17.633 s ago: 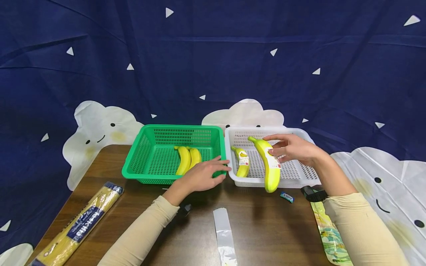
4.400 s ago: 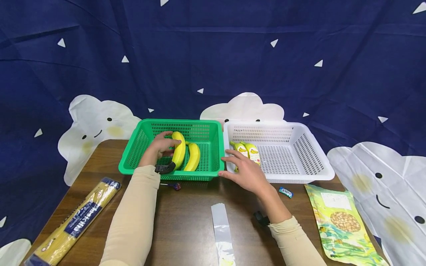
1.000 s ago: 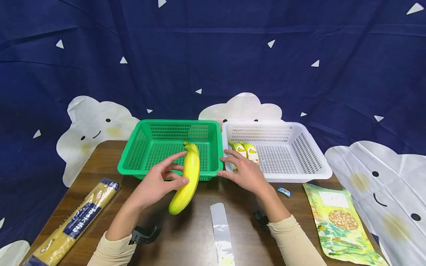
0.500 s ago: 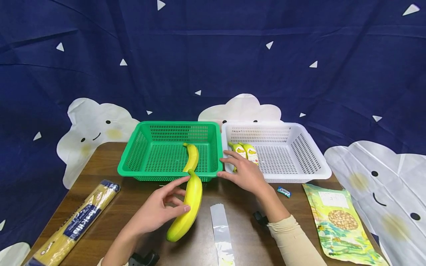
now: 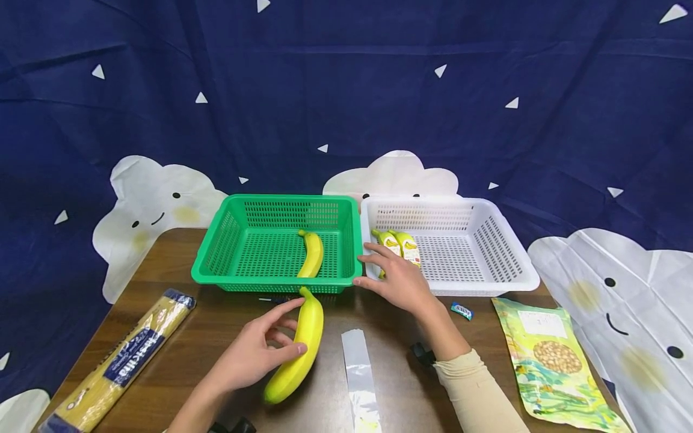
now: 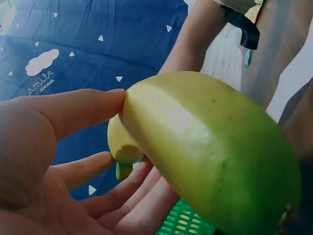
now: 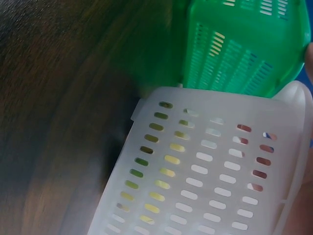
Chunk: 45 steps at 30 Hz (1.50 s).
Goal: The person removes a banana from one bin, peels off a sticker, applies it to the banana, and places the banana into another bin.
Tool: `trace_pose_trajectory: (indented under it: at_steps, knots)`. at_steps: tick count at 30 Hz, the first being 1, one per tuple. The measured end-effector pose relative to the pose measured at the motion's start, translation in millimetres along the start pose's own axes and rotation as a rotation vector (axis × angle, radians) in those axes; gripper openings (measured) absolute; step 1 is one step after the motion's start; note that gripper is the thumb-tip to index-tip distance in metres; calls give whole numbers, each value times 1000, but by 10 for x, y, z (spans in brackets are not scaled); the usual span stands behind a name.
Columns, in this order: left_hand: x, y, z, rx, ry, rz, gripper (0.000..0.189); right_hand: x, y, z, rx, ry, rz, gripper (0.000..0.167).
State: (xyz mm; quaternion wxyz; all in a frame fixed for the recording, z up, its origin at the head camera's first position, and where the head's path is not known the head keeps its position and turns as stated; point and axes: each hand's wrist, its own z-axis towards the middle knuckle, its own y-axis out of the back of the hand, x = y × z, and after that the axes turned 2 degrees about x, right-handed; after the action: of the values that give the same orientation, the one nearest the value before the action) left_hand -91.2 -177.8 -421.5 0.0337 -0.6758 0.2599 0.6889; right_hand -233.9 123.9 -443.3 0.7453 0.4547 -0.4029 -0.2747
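My left hand (image 5: 257,352) holds a plain yellow banana (image 5: 303,349) between thumb and fingers, above the table in front of the green basket (image 5: 222,281). Close up in the left wrist view, that banana (image 6: 205,142) shows a greenish end, with the fingers around its side. Another banana (image 5: 312,255) lies in the green basket. My right hand (image 5: 399,281) rests on the adjoining rims of the green basket and the white basket (image 5: 460,258), fingers spread. Two bananas with printed labels (image 5: 407,245) lie at the white basket's left, partly hidden by this hand.
On the wooden table are a pack of spaghetti (image 5: 124,361) at left, a silvery-grey strip (image 5: 360,373) in the middle, and a small blue wrapper (image 5: 462,310). A green-yellow pouch (image 5: 557,361) lies at right. A thin stick (image 5: 265,299) shows before the green basket.
A second labelled banana, earlier in my right hand, now lies in the white basket. My left hand has lifted a banana out of the green basket and drawn it towards me.
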Motion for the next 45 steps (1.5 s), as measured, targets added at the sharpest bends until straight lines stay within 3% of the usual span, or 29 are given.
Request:
trace_pose_trajectory:
  at_steps: [15,31,42,45]
  knots:
    - [213,-118,63,-12,87,34,71,9,24,14,8,5,7,62]
    - [366,-245,237,38,182,-36,71,13,36,24,20,-16,3,61]
    - [454,-365,282,17,201,-1,73,0,5,26,27,-1,-6,60]
    - [468,-402,284,15,202,21,72,20,24,16,44,28,-52,61]
